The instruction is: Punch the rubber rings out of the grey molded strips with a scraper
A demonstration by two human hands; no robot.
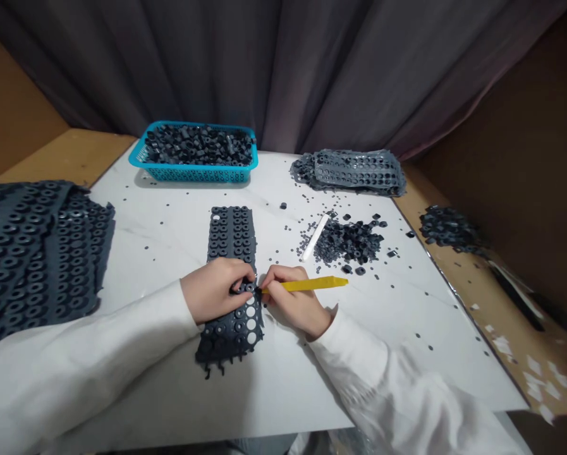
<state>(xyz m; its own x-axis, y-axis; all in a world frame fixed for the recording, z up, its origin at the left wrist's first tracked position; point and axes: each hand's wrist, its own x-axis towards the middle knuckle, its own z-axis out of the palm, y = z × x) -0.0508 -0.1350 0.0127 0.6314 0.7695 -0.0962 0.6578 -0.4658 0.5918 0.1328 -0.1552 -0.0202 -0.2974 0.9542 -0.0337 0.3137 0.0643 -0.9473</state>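
A: List your largest first.
B: One white tabletop [283, 392], in front of you. One pile of dark ring-studded sheets [27, 253], at your left.
A: Next?
B: One blue basket [198, 173], at the far side, filled with loose dark pieces. One single studded sheet [240, 237], flat before you, its near right column showing several round white holes. One flat bundle of studded sheets [354, 169], far right.
A: Your hands?
B: Left hand [217, 291]: laid across the single sheet, thumb and forefinger curled close at its right edge; whether they grip it, you cannot tell. Right hand [295, 297]: fingers clamped on one yellow tool [318, 284], its working end at that same edge, beside your left fingertips.
A: Smaller items?
B: One heap of dark pieces [359, 243], beyond your right hand. One white strip [315, 238], lying against it. Many tiny dark discs [161, 222], scattered about.
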